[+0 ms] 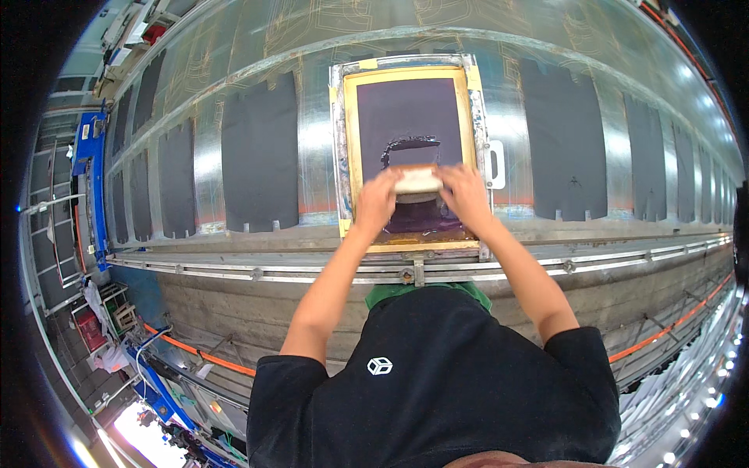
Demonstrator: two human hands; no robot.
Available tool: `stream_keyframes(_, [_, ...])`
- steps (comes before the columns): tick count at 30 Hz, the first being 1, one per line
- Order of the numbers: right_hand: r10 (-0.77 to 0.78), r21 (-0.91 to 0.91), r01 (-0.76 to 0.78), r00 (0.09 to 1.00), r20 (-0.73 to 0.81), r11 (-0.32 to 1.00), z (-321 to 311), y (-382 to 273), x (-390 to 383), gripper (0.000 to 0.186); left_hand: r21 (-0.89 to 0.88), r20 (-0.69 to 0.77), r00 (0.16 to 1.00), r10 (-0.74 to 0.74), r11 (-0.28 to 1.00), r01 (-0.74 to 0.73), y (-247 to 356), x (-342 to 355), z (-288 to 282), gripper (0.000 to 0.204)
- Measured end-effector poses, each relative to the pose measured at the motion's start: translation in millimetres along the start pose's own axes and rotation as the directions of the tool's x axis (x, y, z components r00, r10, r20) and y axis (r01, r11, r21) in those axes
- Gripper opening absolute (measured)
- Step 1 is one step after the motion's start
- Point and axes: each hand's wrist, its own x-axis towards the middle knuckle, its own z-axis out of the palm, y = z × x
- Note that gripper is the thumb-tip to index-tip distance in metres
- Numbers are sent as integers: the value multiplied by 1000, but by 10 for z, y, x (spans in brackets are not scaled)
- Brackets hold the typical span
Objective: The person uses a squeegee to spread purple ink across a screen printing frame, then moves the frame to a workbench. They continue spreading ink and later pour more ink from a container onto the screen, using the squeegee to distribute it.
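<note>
A screen-printing frame [338,117] lies flat on the long metal table in front of me, with yellow tape around a dark purple mesh [407,105]. Across the lower half of the mesh stands a squeegee [418,181] with a pale handle. My left hand [376,203] is closed round its left end, and my right hand [466,199] grips the right end. Dark wet ink [413,221] shows on the near side of the squeegee, and a ragged ink line [412,140] borders a patch just beyond it. The squeegee's blade edge is hidden.
Dark fabric panels lie on the table on both sides, including one to the left [260,156] and one to the right [563,140]. A metal rail [328,274] runs along the near edge, between my body and the table. Blue equipment [91,175] stands at the far left.
</note>
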Motion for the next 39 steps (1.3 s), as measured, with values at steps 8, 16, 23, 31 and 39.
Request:
stream_keyframes(8, [41, -1, -41, 999, 22, 999, 117, 165, 61, 36, 5, 42, 999, 31, 999, -32, -49, 230, 76, 31])
stream_keyframes(16, [2, 335, -6, 1000, 14, 942, 70, 146, -601, 43, -19, 95, 995, -34, 999, 36, 157, -473, 18, 40])
stream_keyframes(23, [577, 387, -461, 770, -274, 799, -22, 1360, 116, 30, -42, 44, 984, -175, 983, 177, -186, 482, -60, 36])
stream_keyframes(31, [640, 440, -487, 697, -324, 754, -101, 1162, 388, 20, 59, -1, 999, 44, 997, -43, -75, -573, 25, 52])
stream_keyframes(39, [602, 455, -430, 715, -356, 780, 643, -284, 896, 23, 178, -5, 1000, 19, 984, -18, -702, -1520, -971, 58])
